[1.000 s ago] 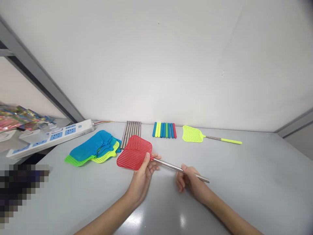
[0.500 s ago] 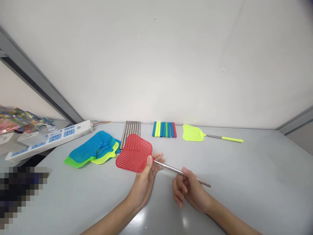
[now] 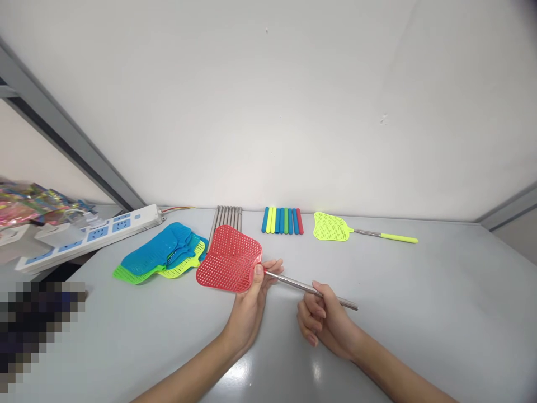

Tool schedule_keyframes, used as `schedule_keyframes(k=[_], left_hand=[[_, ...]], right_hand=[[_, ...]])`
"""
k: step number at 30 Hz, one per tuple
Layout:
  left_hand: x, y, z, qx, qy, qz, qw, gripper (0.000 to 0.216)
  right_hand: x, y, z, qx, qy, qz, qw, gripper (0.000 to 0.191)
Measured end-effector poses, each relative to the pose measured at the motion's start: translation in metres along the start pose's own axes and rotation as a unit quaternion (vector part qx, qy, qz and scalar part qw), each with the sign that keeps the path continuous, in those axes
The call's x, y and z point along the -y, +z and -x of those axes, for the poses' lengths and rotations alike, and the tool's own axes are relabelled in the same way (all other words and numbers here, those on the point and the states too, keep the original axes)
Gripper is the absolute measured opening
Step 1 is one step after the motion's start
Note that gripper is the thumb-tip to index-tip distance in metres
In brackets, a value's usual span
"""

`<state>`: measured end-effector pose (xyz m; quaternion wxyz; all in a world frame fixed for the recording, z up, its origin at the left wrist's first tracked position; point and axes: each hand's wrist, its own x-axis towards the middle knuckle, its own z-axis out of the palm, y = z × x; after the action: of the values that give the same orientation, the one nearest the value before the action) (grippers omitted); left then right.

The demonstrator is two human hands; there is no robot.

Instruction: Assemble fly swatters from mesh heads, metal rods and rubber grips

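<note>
Both hands [image 3: 251,296] grip red swatter [image 3: 230,258] and its rod [image 3: 308,289]

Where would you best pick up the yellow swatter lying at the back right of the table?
Probably by its yellow handle sleeve, pinched across from above. The yellow swatter lies flat on the table with the sleeve pointing right into open space; the mesh head is thin and flush, close to the row of coloured sleeves.
</note>
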<state>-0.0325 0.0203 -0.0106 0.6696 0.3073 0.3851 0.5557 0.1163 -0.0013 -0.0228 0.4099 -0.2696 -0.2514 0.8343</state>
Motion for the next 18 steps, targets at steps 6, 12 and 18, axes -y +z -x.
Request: schedule_keyframes(k=[6, 12, 18], left_hand=[[-0.005, -0.001, -0.002, 0.005, -0.009, -0.019, 1.000, 0.032], [-0.009, -0.001, -0.002, 0.015, -0.043, -0.009, 0.999, 0.031], [-0.022, -0.008, -0.011, 0.016, -0.017, 0.056, 0.998, 0.028]], right_hand=[[0.006, 0.000, -0.001, 0.004, 0.020, 0.000, 1.000, 0.045], [0.015, -0.005, 0.000, -0.015, -0.039, 0.042, 0.998, 0.046], [0.036, -0.023, -0.002, -0.060, -0.140, 0.044, 0.987, 0.041]])
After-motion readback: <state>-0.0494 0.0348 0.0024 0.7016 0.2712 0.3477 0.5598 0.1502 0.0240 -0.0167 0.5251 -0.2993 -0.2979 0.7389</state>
